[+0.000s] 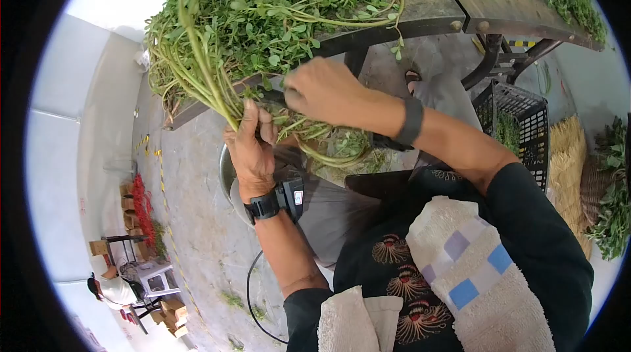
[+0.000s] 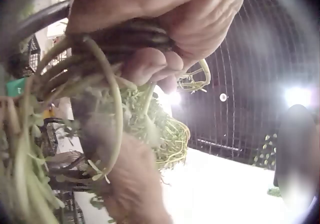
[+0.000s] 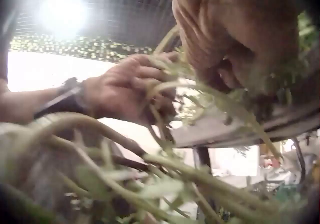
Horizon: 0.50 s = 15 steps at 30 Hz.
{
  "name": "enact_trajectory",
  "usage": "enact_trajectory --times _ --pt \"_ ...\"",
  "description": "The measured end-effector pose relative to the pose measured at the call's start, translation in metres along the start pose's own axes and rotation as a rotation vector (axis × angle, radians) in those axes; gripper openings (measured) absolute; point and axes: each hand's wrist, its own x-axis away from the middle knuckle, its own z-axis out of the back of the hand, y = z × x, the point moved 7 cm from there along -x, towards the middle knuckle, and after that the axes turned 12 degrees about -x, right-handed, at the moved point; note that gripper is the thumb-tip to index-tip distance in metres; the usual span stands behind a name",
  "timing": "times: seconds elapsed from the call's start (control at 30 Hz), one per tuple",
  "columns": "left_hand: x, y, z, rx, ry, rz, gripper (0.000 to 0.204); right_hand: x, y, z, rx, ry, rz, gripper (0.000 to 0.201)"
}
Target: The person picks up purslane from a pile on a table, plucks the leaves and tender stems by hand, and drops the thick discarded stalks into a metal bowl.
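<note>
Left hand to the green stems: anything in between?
Nothing visible. The left hand grips the green stems directly; the leafy heap lies beyond, on the table, not between them.

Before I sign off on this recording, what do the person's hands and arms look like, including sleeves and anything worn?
The left hand and right hand are ungloved. Black sleeves end around the elbows. The left arm wears a black strap with a boxy dark device bearing a small white label; the right arm has a wide dark band.
</note>
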Motion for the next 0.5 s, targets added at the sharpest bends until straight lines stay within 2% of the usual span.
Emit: enact_trajectory --times 0.03,0.1,0.13,0.17,0.23,0.27,0.3,0.37,0.43,0.5 --pt "0.001 0.001 0.001 -0.007 -0.008 0.001 0.018 -0.002 0.009 0.003 -0.003 0.009 -0.005 0.021" --pt "0.000 0.006 0.001 0.062 -0.096 -0.052 0.017 -0.009 0.043 0.018 -0.205 0.212 -0.077 0.021" --pt "0.000 0.006 0.003 0.011 -0.044 -0.029 0.016 -0.011 0.034 0.023 -0.286 0.214 0.017 0.022" --pt "0.001 0.003 0.003 0.015 -0.042 -0.010 0.016 -0.004 0.033 0.025 -0.286 0.204 0.000 0.022" --pt "-0.001 0.003 0.001 0.003 -0.066 -0.007 0.016 0.005 0.010 0.020 -0.524 -0.089 0.080 0.022" --pt "0.001 0.005 -0.002 -0.006 -0.056 0.000 0.017 0.009 0.004 0.011 -0.485 -0.264 0.064 0.025" --pt "0.000 0.004 0.001 -0.007 -0.056 0.000 0.017 0.010 0.003 0.008 -0.486 -0.263 0.064 0.025" --pt "-0.002 0.003 0.003 0.077 -0.093 -0.005 0.019 0.020 0.003 -0.012 -0.214 -0.411 0.179 0.027" --pt "-0.001 0.001 0.002 0.006 -0.091 -0.016 0.019 0.018 0.011 -0.014 -0.213 -0.387 0.151 0.027" --pt "0.000 -0.001 -0.001 -0.064 -0.085 -0.026 0.019 0.008 -0.007 -0.003 -0.286 -0.452 0.243 0.024"
